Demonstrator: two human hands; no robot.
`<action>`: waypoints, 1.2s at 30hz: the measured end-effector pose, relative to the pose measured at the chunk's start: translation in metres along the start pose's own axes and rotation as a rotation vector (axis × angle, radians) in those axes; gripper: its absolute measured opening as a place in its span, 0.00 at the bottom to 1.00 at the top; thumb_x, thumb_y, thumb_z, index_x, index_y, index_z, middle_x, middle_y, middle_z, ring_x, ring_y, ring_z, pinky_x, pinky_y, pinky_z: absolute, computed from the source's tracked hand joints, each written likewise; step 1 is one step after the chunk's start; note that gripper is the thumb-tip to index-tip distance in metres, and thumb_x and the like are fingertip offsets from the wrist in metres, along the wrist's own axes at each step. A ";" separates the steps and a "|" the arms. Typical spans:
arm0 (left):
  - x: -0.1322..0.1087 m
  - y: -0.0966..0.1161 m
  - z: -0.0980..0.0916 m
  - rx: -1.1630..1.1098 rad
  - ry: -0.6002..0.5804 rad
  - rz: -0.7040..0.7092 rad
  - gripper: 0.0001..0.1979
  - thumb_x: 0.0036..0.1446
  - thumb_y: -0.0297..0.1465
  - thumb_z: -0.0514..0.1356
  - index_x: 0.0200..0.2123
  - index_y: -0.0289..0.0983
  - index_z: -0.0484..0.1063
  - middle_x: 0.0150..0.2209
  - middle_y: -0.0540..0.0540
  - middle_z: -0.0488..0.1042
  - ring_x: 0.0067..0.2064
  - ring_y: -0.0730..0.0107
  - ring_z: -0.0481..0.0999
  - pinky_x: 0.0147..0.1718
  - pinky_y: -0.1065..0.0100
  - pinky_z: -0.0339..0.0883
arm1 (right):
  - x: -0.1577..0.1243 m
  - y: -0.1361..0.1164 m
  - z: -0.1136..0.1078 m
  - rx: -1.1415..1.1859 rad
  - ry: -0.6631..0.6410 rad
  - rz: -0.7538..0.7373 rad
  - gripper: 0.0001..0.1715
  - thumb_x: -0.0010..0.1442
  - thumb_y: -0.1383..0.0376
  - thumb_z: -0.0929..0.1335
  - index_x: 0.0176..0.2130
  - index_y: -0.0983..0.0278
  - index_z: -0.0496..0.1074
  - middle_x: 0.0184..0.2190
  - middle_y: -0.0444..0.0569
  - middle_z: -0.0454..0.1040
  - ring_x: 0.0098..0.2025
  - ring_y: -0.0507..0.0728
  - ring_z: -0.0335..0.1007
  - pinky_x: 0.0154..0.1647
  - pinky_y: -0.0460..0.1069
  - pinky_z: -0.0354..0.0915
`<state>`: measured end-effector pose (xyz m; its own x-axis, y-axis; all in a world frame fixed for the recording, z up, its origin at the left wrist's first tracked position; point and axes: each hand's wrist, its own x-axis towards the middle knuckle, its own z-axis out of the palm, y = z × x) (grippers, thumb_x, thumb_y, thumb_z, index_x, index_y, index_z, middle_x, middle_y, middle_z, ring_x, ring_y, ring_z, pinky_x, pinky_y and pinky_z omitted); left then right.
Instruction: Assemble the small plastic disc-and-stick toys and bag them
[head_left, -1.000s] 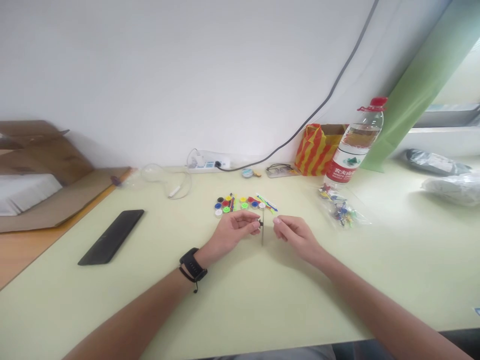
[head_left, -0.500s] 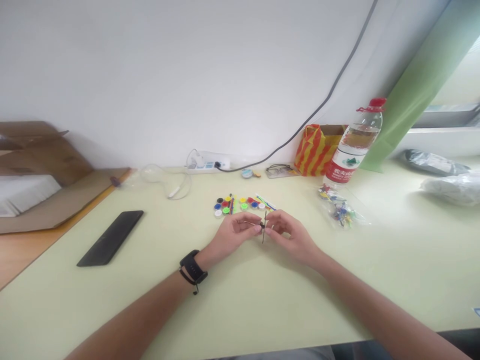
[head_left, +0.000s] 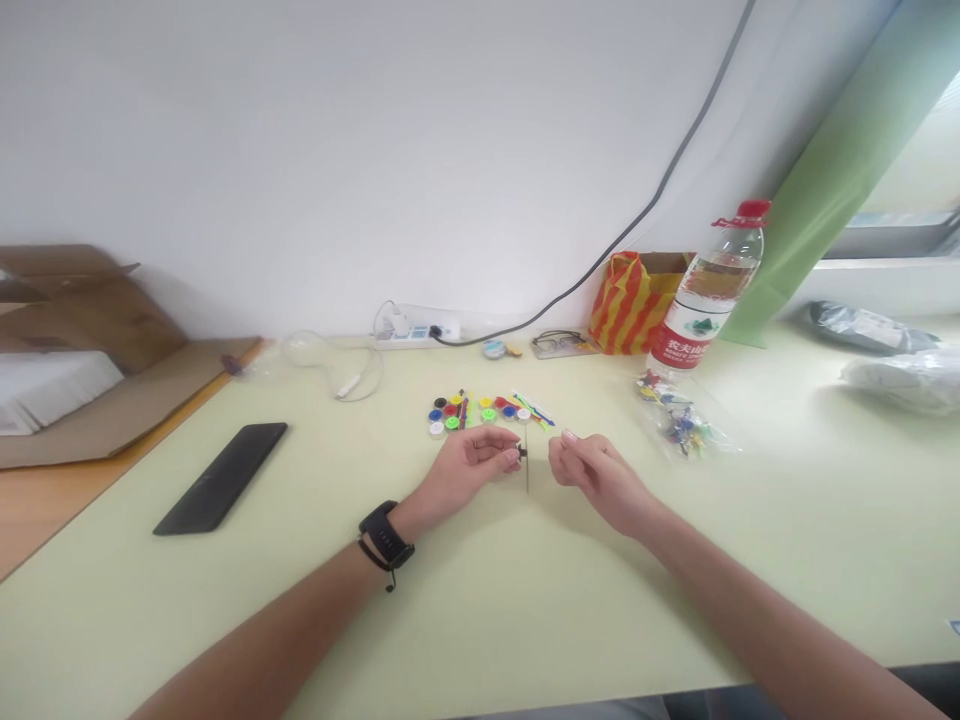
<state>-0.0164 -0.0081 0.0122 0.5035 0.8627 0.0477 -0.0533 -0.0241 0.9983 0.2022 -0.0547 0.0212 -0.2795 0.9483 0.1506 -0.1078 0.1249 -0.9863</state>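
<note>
My left hand (head_left: 472,463), with a black watch on its wrist, pinches a small black piece (head_left: 521,453) through which a thin dark stick (head_left: 527,470) runs up and down. My right hand (head_left: 592,473) hovers a little to the right of the stick, fingers loosely curled with the tips together, not touching it; what it holds, if anything, I cannot make out. Just beyond both hands lie several small coloured round pieces (head_left: 469,409) and coloured sticks (head_left: 534,407) on the pale green table (head_left: 480,600).
A black phone (head_left: 222,477) lies at the left. A clear bag of coloured parts (head_left: 681,420), a water bottle (head_left: 706,290) and a striped bag (head_left: 627,302) stand at the back right. A power strip (head_left: 417,327), glasses (head_left: 561,341) and cardboard (head_left: 112,390) line the back and left.
Half a second ago my right hand was touching the stick at the black piece; it has now drawn back to the right. My left hand keeps its pinch.
</note>
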 end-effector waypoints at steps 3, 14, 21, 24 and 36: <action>0.000 0.002 0.000 0.000 0.000 0.004 0.18 0.57 0.39 0.70 0.46 0.35 0.78 0.42 0.42 0.80 0.42 0.63 0.81 0.47 0.60 0.76 | 0.000 0.002 0.002 -0.035 0.073 0.002 0.26 0.68 0.48 0.66 0.26 0.62 0.67 0.24 0.44 0.63 0.26 0.53 0.55 0.28 0.50 0.55; -0.001 0.006 0.001 -0.011 -0.029 0.032 0.16 0.59 0.38 0.69 0.46 0.35 0.78 0.43 0.42 0.80 0.42 0.63 0.82 0.46 0.61 0.76 | 0.001 0.005 0.006 -0.116 0.017 -0.041 0.23 0.66 0.53 0.69 0.56 0.59 0.72 0.33 0.46 0.68 0.29 0.52 0.61 0.30 0.48 0.64; -0.001 0.007 0.001 -0.031 -0.024 0.027 0.17 0.57 0.38 0.70 0.45 0.35 0.78 0.43 0.41 0.81 0.43 0.61 0.82 0.49 0.59 0.75 | 0.000 0.006 0.004 -0.146 0.025 -0.049 0.28 0.67 0.55 0.68 0.63 0.56 0.66 0.35 0.45 0.68 0.30 0.52 0.62 0.32 0.49 0.64; -0.001 0.006 0.001 -0.030 -0.011 0.020 0.17 0.57 0.38 0.70 0.45 0.35 0.78 0.43 0.42 0.81 0.42 0.61 0.83 0.48 0.59 0.76 | -0.001 0.008 0.003 -0.118 0.070 -0.049 0.37 0.67 0.56 0.69 0.70 0.52 0.54 0.36 0.44 0.67 0.29 0.51 0.61 0.31 0.49 0.63; -0.001 0.007 0.001 0.014 0.029 -0.009 0.18 0.56 0.39 0.71 0.45 0.33 0.79 0.40 0.42 0.82 0.39 0.63 0.83 0.45 0.60 0.78 | -0.006 0.021 0.004 -0.487 0.142 -0.327 0.47 0.71 0.60 0.64 0.74 0.47 0.31 0.42 0.46 0.67 0.29 0.52 0.62 0.33 0.49 0.65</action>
<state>-0.0167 -0.0096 0.0192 0.4784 0.8773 0.0375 -0.0365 -0.0228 0.9991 0.1977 -0.0590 0.0003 -0.1719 0.8638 0.4737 0.2917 0.5039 -0.8130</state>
